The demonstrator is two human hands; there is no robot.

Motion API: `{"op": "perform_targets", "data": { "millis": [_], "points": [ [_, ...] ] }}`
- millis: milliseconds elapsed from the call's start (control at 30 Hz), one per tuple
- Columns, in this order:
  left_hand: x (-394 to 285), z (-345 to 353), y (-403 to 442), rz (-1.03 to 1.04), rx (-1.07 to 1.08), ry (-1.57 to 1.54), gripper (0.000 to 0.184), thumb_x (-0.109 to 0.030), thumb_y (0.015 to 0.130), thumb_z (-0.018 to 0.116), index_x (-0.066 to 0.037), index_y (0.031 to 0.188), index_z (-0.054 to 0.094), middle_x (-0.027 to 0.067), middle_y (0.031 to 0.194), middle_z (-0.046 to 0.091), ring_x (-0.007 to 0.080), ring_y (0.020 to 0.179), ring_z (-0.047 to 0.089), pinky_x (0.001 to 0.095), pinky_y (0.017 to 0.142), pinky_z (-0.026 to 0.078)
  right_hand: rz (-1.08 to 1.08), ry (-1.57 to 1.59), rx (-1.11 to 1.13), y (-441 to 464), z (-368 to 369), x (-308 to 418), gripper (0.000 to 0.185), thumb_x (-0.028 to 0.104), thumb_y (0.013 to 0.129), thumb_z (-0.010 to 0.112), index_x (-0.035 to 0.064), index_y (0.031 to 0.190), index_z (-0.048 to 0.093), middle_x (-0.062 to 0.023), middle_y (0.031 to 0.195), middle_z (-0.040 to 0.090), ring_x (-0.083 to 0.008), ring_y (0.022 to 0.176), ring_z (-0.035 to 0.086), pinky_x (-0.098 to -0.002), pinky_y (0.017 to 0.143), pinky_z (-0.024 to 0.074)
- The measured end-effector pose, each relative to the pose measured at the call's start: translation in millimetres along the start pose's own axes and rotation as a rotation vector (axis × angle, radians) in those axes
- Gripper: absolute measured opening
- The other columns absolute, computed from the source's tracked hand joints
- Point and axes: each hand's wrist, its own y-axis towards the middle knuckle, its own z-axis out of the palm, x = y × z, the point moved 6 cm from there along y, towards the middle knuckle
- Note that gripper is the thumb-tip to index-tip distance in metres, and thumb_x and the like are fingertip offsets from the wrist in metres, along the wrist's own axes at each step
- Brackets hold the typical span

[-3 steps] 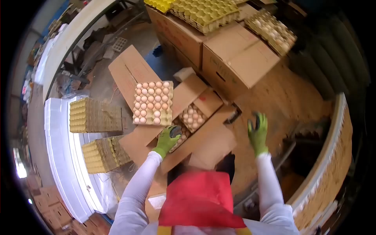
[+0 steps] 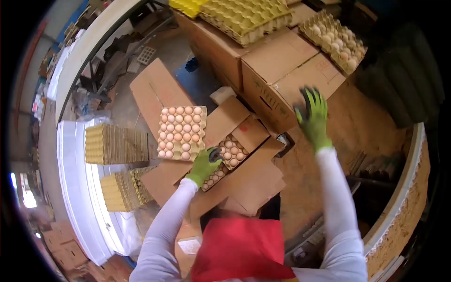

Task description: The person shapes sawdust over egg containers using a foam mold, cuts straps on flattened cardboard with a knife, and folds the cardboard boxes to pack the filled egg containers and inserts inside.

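Head view: a person in a red apron (image 2: 239,249) and white sleeves (image 2: 162,230) had both arms out around an open carton (image 2: 251,181).
Left grip (image 2: 205,168): gloved in green, it reached over the carton's opening, fingers bent, between the eggs inside and a filled egg tray; whether it was clamped on anything could not be told.
Right grip (image 2: 314,123): also gloved in green, it was raised off to the right, fingers spread apart and holding nothing, near a closed carton (image 2: 300,56); contact with the box could not be judged.
Egg tray (image 2: 181,127): it lay at the carton's left, over the lower end of a long flap (image 2: 157,89), with rows of brown eggs facing up.
Carton eggs (image 2: 232,151): they showed in two patches inside the open carton, one beyond the left fingers and one nearer the person.
Tray stacks (image 2: 120,144): two stood side by side at left, next to a white panel (image 2: 77,188).
Closed boxes: on top sat pulp trays (image 2: 244,19), a bright yellow tray (image 2: 188,5) at the edge of view, and, farther right, a second tray of eggs (image 2: 334,42).
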Motion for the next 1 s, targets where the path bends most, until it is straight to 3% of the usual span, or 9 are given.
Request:
{"op": "perform_targets", "data": {
  "millis": [67, 167, 267, 433, 500, 733, 833, 867, 1000],
  "points": [
    [-5, 28, 77, 0.155, -0.069, 0.095, 0.041, -0.026, 0.080, 0.067, -0.010, 0.118, 0.063, 0.0151, 0.120, 0.060, 0.0335, 0.110, 0.055, 0.0424, 0.095, 0.044, -0.028, -0.122, 0.064, 39, 15, -18, 0.062, 0.041, 0.088, 0.060, 0.0087, 0.139, 0.045, -0.0197, 0.142, 0.044, -0.0390, 0.133, 0.037, -0.0511, 0.110, 0.0268],
    [-12, 14, 192, 0.179, -0.203, 0.083, 0.040, -0.026, 0.080, 0.067, -0.009, 0.117, 0.061, 0.0165, 0.116, 0.060, 0.0342, 0.110, 0.055, 0.0425, 0.093, 0.044, -0.052, -0.263, 0.114, 66, 47, -25, 0.069, 0.047, 0.085, 0.061, 0.0087, 0.139, 0.045, -0.0197, 0.146, 0.039, -0.0408, 0.134, 0.034, -0.0537, 0.111, 0.0241],
    [78, 26, 320, -0.027, -0.235, 0.320, 0.039, -0.029, 0.080, 0.068, -0.007, 0.112, 0.062, 0.0159, 0.107, 0.062, 0.0343, 0.100, 0.058, 0.0419, 0.086, 0.047, -0.020, -0.149, 0.133, 64, 44, -30, 0.073, 0.050, 0.082, 0.065, 0.0094, 0.140, 0.045, -0.0201, 0.147, 0.037, -0.0422, 0.136, 0.032, -0.0556, 0.112, 0.0215],
    [208, 65, 459, 0.020, -0.010, 0.079, 0.038, -0.030, 0.086, 0.061, -0.003, 0.113, 0.061, 0.0170, 0.109, 0.062, 0.0326, 0.101, 0.058, 0.0412, 0.086, 0.046, 0.031, -0.095, 0.128, 60, 43, -34, 0.084, 0.058, 0.078, 0.065, 0.0016, 0.137, 0.046, -0.0271, 0.146, 0.035, -0.0472, 0.136, 0.029, -0.0556, 0.112, 0.0209],
    [235, 98, 496, 0.030, 0.080, -0.013, 0.039, -0.031, 0.089, 0.058, -0.002, 0.114, 0.061, 0.0174, 0.110, 0.062, 0.0319, 0.102, 0.057, 0.0409, 0.086, 0.046, 0.063, -0.177, 0.133, 56, 51, -40, 0.090, 0.064, 0.076, 0.060, 0.0044, 0.141, 0.041, -0.0241, 0.147, 0.034, -0.0464, 0.137, 0.026, -0.0555, 0.114, 0.0158],
    [259, 105, 501, -0.019, 0.238, -0.192, 0.043, -0.034, 0.098, 0.049, 0.004, 0.115, 0.060, 0.0189, 0.113, 0.062, 0.0296, 0.103, 0.057, 0.0398, 0.086, 0.046, 0.077, -0.202, 0.126, 55, 52, -42, 0.085, 0.068, 0.077, 0.056, 0.0113, 0.140, 0.046, -0.0193, 0.149, 0.033, -0.0416, 0.139, 0.025, -0.0528, 0.115, 0.0142],
    [238, 32, 488, -0.086, -0.003, -0.036, 0.046, -0.036, 0.099, 0.048, 0.007, 0.114, 0.058, 0.0205, 0.106, 0.063, 0.0328, 0.097, 0.058, 0.0419, 0.082, 0.045, 0.107, -0.163, 0.120, 55, 50, -41, 0.085, 0.068, 0.077, 0.056, 0.0117, 0.140, 0.046, -0.0182, 0.149, 0.034, -0.0402, 0.140, 0.025, -0.0522, 0.116, 0.0133],
    [230, 11, 464, -0.296, 0.108, -0.146, 0.047, -0.039, 0.096, 0.051, 0.004, 0.112, 0.061, 0.0189, 0.113, 0.061, 0.0375, 0.104, 0.055, 0.0461, 0.086, 0.045, 0.118, -0.152, 0.125, 54, 48, -42, 0.085, 0.068, 0.077, 0.056, 0.0116, 0.140, 0.046, -0.0180, 0.149, 0.034, -0.0398, 0.140, 0.025, -0.0520, 0.116, 0.0129],
    [126, -49, 331, -0.050, -0.018, -0.163, 0.041, -0.034, 0.095, 0.054, 0.001, 0.115, 0.060, 0.0173, 0.116, 0.061, 0.0355, 0.107, 0.055, 0.0475, 0.091, 0.042, 0.178, -0.114, 0.113, 51, 44, -42, 0.084, 0.067, 0.076, 0.057, 0.0114, 0.137, 0.049, -0.0191, 0.148, 0.036, -0.0395, 0.139, 0.026, -0.0528, 0.115, 0.0144]
  ]
}}
